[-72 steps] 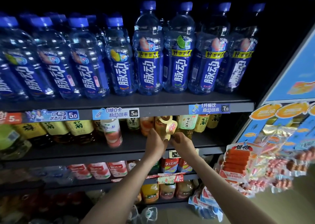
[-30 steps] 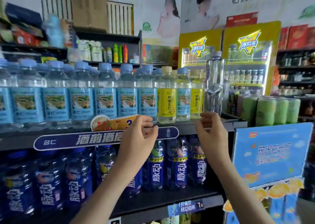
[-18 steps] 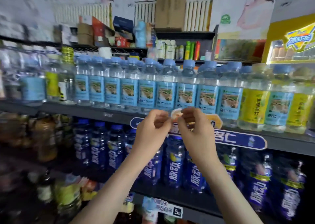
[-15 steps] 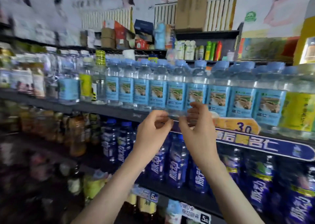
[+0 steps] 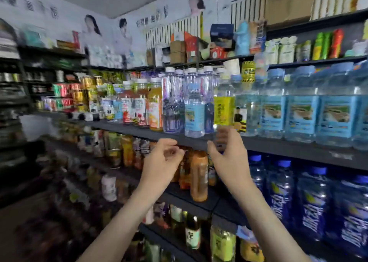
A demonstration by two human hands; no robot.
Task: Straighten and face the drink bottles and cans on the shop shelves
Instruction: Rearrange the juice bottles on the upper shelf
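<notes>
Both hands are up in front of the drink shelf (image 5: pixel 278 146), and neither one holds a bottle. The left hand (image 5: pixel 163 160) sits just under the shelf edge with its fingers loosely curled around nothing. The right hand (image 5: pixel 229 158) has its fingers pointing up and its thumb out to the side, like a hand getting ready to grab. Its fingertips (image 5: pixel 221 132) are right at the bottom of the yellow-label bottle (image 5: pixel 224 110). I cannot tell if they touch it.

The yellow-label bottle stands upright at the front of the shelf. A light blue water bottle (image 5: pixel 194 114) is just beside it on the left hand's side. A long row of blue-label water bottles (image 5: pixel 302 114) runs off on the other side.

I think the step in hand is the reach for the next bottle to fix, most likely the yellow one. Next, the right hand needs to close around the low part of that bottle. Then it should turn the bottle until the label looks straight out and the front lines up with the others. The bottles stand very close together, so the turn should be slow and small, or a neighbour may tip. The left hand is free to steady the light blue water bottle
</notes>
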